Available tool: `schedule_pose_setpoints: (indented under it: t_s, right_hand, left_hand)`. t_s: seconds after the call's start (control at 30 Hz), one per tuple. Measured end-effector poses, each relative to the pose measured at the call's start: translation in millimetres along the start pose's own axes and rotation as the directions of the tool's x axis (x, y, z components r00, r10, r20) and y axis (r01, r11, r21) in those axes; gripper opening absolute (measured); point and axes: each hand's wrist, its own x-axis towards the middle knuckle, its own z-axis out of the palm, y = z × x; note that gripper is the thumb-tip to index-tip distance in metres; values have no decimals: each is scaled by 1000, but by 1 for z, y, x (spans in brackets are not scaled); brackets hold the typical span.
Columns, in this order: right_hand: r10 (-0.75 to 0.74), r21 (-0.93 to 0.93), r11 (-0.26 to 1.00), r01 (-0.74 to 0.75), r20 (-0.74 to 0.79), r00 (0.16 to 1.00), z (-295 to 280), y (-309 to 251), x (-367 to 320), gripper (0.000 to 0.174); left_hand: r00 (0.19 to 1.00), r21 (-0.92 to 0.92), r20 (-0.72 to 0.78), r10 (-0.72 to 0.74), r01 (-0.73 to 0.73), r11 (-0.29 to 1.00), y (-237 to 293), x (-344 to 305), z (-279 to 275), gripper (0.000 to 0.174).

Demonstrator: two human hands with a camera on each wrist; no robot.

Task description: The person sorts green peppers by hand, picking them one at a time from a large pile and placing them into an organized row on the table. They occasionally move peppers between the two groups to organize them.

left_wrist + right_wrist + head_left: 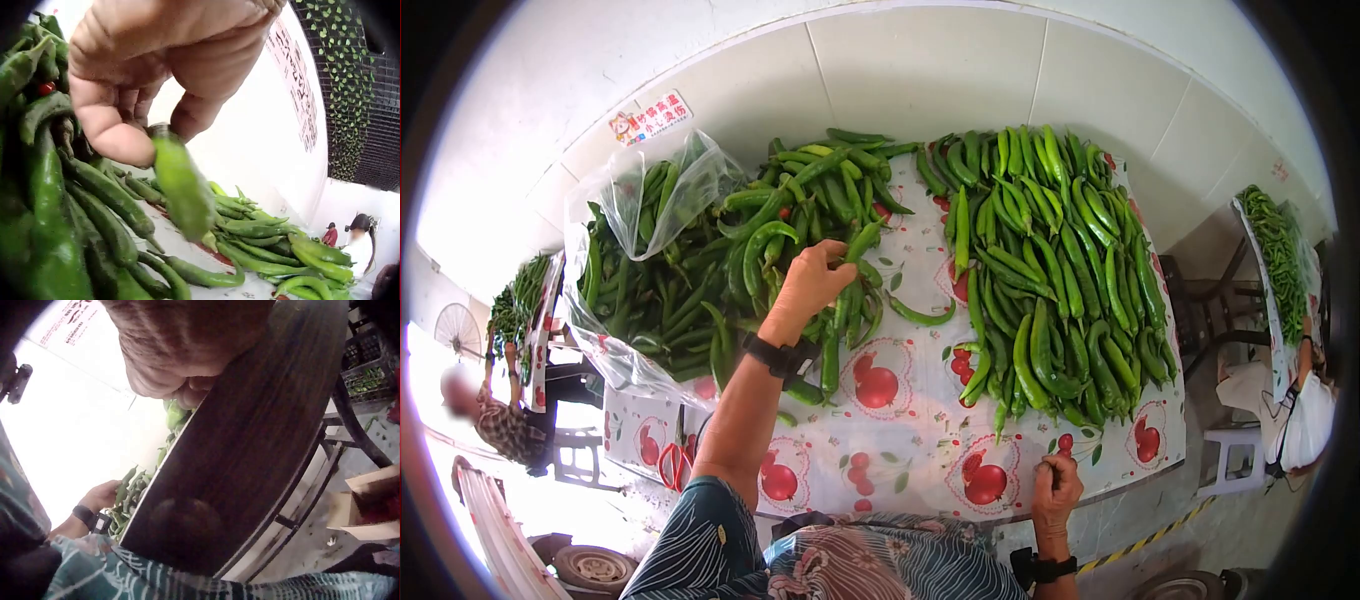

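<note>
My left hand (810,285) pinches one green pepper (863,242) between thumb and fingers, over the right side of the loose pepper heap (745,250). In the left wrist view that pepper (181,187) hangs by its stem end from my left hand (156,69). My right hand (1056,490), fingers curled with nothing visible in them, is at the table's front edge, below the pile of peppers laid roughly lengthwise (1060,280). The right wrist view has my right hand (187,350) beside the table edge, its fingertips partly hidden.
A clear plastic bag (635,375) lies around the left heap. Red-handled scissors (674,466) rest at the table's front left. One curved pepper (922,314) lies on the patterned tablecloth (910,400) between the heaps. Another person (505,425) is at the far left, near a stool (580,455).
</note>
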Motion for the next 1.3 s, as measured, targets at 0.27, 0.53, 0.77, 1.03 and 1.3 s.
schedule_pose_setpoints:
  t_s: [0.27,0.53,0.77,1.03,1.3]
  right_hand:
    - [8,-19,1000,-8,3,1000,-1,-3,1,8]
    - [9,-13,1000,-9,0,1000,-2,-12,4,8]
    - [27,-7,1000,-27,11,1000,-3,-17,5,8]
    - [-27,-7,1000,27,-22,999,0,-6,3,9]
    - [26,-6,1000,-26,24,999,-4,-9,3,10]
  left_hand:
    - [966,-581,253,-50,193,791,31,10,54,50]
    - [956,-603,290,34,155,782,42,65,126,48]
    - [924,-496,358,131,70,866,30,72,133,43]
    - [885,212,389,254,-354,911,25,43,53,41]
    - [780,680,493,385,-622,388,-9,-9,79,23]
